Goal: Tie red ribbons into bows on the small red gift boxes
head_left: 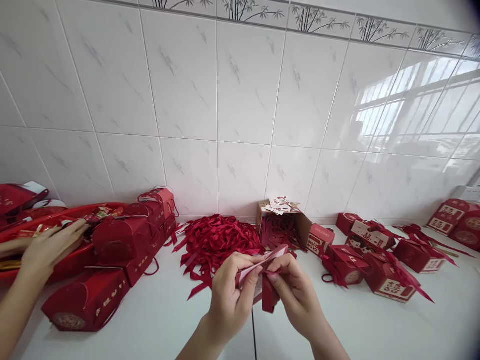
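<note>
A: Red box point(269, 300), where?
B: 6 o'clock in view, off the surface. Left hand point(232, 287) and right hand point(294, 287) each pinch its upper edges, thumbs against fingers.
A: Risk?
B: My guess: card creases or tears if the pinches pull unevenly.
A: Counts, clocked from that box?
B: One ribbon pile point(225, 237), 11. One open carton point(304, 226), 12. Right-side boxes point(378, 270), 2–3, about eight, overlapping. Stacked boxes point(120, 237), 9–10, can't count, occluded. Beyond: one basin point(71, 265), a co-worker's two hands point(56, 245) there.

囍 point(396, 288) (printed large) on a red box point(378, 270)
</note>
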`<state>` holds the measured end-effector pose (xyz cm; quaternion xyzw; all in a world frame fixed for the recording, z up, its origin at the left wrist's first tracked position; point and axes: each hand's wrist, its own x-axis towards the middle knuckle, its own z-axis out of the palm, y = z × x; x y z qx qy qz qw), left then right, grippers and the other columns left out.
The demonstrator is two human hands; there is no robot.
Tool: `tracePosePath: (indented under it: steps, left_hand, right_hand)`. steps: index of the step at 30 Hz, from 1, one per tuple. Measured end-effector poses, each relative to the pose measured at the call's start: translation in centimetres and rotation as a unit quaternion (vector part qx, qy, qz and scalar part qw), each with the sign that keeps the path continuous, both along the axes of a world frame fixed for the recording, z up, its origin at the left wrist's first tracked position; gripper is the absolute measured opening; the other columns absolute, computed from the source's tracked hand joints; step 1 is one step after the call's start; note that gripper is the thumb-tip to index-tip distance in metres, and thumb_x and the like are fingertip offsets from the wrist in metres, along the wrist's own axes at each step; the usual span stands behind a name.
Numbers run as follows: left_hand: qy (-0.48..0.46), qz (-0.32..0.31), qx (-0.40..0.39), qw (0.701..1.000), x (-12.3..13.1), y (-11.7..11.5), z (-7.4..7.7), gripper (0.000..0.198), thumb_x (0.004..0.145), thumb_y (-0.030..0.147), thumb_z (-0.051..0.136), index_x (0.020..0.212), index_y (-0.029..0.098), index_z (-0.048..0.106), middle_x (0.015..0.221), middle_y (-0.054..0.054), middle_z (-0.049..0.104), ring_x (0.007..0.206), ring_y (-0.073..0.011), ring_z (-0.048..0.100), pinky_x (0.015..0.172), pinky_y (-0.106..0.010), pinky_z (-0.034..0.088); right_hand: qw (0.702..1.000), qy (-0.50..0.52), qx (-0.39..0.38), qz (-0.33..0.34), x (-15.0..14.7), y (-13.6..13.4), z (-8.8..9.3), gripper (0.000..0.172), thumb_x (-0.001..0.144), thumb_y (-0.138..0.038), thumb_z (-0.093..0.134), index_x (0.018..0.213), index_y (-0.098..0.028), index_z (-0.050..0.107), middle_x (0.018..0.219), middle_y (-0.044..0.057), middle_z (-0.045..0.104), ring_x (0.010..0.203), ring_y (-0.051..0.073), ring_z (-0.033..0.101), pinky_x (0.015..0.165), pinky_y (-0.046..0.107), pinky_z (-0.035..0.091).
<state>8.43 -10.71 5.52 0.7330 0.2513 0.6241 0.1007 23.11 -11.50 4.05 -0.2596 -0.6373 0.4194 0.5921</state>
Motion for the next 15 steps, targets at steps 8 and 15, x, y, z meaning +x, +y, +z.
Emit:
tracePosePath:
  steps: [8, 15]
  left_hand:
    - [0.019, -0.009, -0.013, 1.000, -0.2, -0.1, -0.2, 0.015, 0.091, 0.009, 0.047, 0.097, 0.020, 0.055, 0.095, -0.007, 0.067, 0.087, -0.0157, 0.065, 0.075, -0.027, 0.053]
    - [0.030, -0.013, -0.013, 0.999, -0.2, 0.2, -0.5, 0.013, 0.091, 0.010, 0.047, 0.094, 0.020, 0.055, 0.092, -0.006, 0.067, 0.086, -0.0163, 0.066, 0.075, -0.028, 0.052]
  right_hand:
    - [0.999, -0.042, 0.001, -0.006, 0.3, 0.0, 0.7, 0.016, 0.094, -0.034, 0.049, 0.086, -0.020, 0.052, 0.065, -0.003, 0.050, 0.050, 0.008, 0.047, 0.047, 0.020, 0.042]
    - [0.993, -0.101, 0.037, -0.037, 0.6, 0.0, 1.2, 0.017, 0.094, -0.032, 0.048, 0.085, -0.019, 0.054, 0.065, -0.002, 0.051, 0.052, 0.009, 0.044, 0.048, 0.021, 0.039]
